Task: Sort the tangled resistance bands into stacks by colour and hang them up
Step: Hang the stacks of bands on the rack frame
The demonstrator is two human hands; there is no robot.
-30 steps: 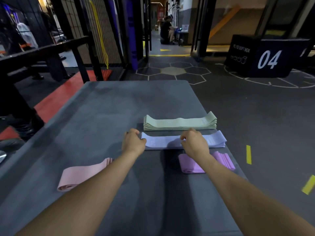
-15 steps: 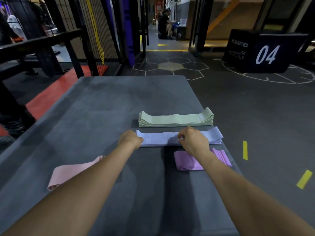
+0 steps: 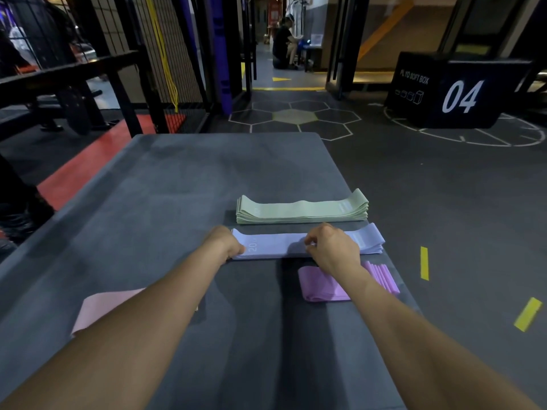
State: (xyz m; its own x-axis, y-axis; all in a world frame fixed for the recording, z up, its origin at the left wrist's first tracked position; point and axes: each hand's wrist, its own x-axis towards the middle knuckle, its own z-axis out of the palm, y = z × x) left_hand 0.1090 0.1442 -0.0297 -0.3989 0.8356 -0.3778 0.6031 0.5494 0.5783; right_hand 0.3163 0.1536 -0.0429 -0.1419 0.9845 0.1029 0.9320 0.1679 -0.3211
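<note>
Lying nearest on the grey mat [image 3: 177, 184] are a pink band [image 3: 97, 309] and purple stack [image 3: 322, 287] — beyond, the left hand [image 3: 223, 242] and right hand [image 3: 333, 247] are gripping the lavender stack [image 3: 281, 246]; a green stack [image 3: 302, 210] is sitting farthest, toward the right edge.

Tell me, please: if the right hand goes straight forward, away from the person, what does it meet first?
Most likely the green stack. The right hand rests on the lavender stack, knuckles pointing away, and the green bands lie just beyond, across a narrow strip of mat. Depth is hard to judge.
</note>
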